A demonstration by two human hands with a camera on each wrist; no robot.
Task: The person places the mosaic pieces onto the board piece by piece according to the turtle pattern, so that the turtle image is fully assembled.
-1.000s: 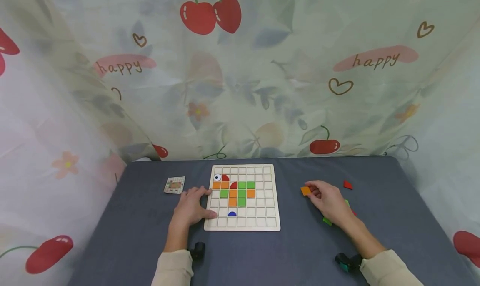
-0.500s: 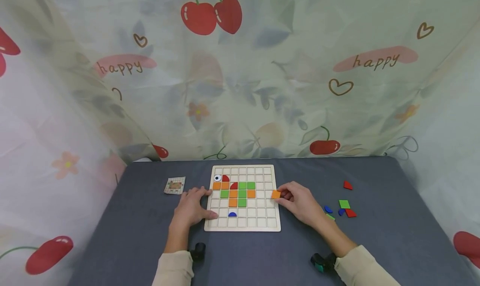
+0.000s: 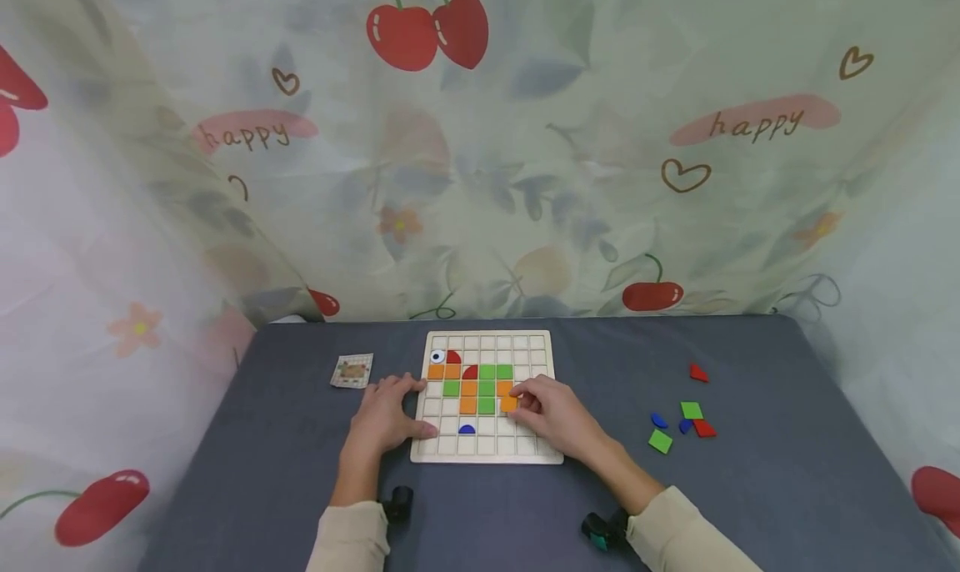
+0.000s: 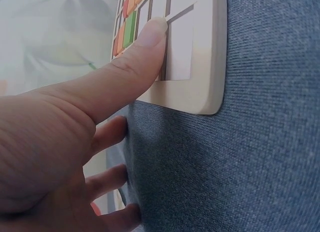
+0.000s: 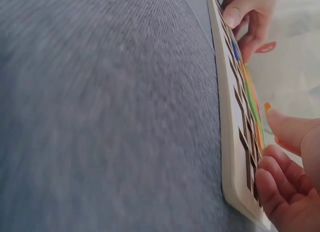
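A pale wooden grid board [image 3: 487, 459] lies on the table, with green, orange and red tiles set in its middle and upper left cells. A round eye tile [image 3: 437, 356] sits at the upper left, a blue half-round tile [image 3: 467, 429] lower down. My left hand [image 3: 382, 418] rests at the board's left side; the thumb [image 4: 132, 66] lies on its face near the corner, the other fingers spread. Over the right part of the board, my right hand [image 3: 561, 418] pinches an orange square tile [image 3: 507, 404] between thumb and forefinger, just below a placed orange tile.
To the right lie loose tiles: a red tile [image 3: 698, 373], a green square [image 3: 691, 410], another green square [image 3: 660, 442], a blue piece [image 3: 658, 421] and a second red tile [image 3: 704, 429]. A small patterned card [image 3: 352, 371] lies left of the board. A printed curtain hangs behind the table.
My right hand has carried the orange tile leftward from beside the loose pieces to over the board, uncovering those pieces. My left hand has stayed at the board's left edge.
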